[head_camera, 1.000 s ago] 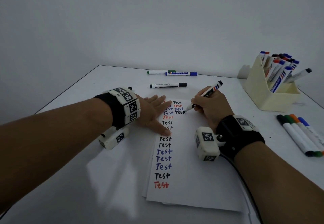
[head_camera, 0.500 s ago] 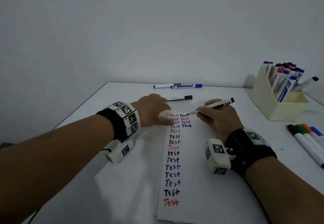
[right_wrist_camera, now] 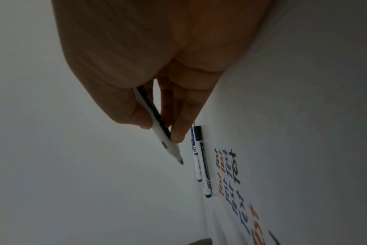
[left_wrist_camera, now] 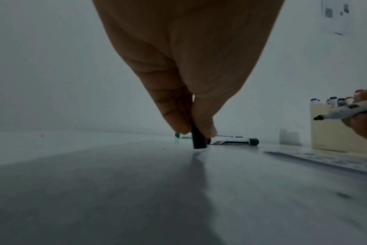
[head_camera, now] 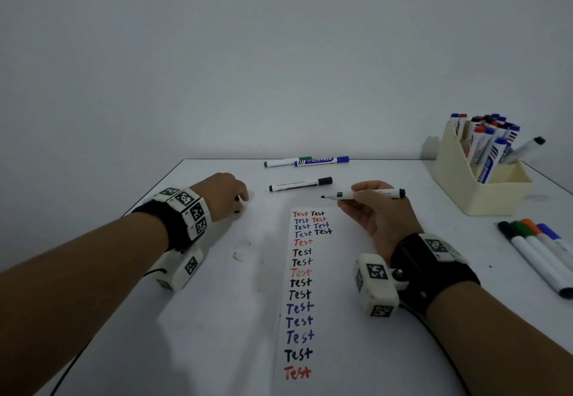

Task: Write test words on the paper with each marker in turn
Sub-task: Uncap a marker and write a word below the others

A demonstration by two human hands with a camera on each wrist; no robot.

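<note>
The white paper (head_camera: 344, 302) lies in front of me with a column of "Test" words in red, black and blue. My right hand (head_camera: 356, 199) holds an uncapped black marker (head_camera: 336, 195) level above the paper's top edge, tip pointing left and off the sheet. In the right wrist view the same marker (right_wrist_camera: 166, 145) sits between thumb and fingers. My left hand (head_camera: 231, 198) is on the table left of the paper. Its fingertips pinch a small black cap (left_wrist_camera: 198, 140), which stands upright on the table.
A capped black marker (head_camera: 300, 184) lies just beyond the paper. Green and blue markers (head_camera: 305, 161) lie at the table's far edge. A cream holder (head_camera: 493, 191) with several markers stands at the back right. Several more markers (head_camera: 539, 253) lie at the right.
My right hand lifted the marker off the paper and turned it level. My left hand left the paper, moved left and pinched the black cap on the table.
</note>
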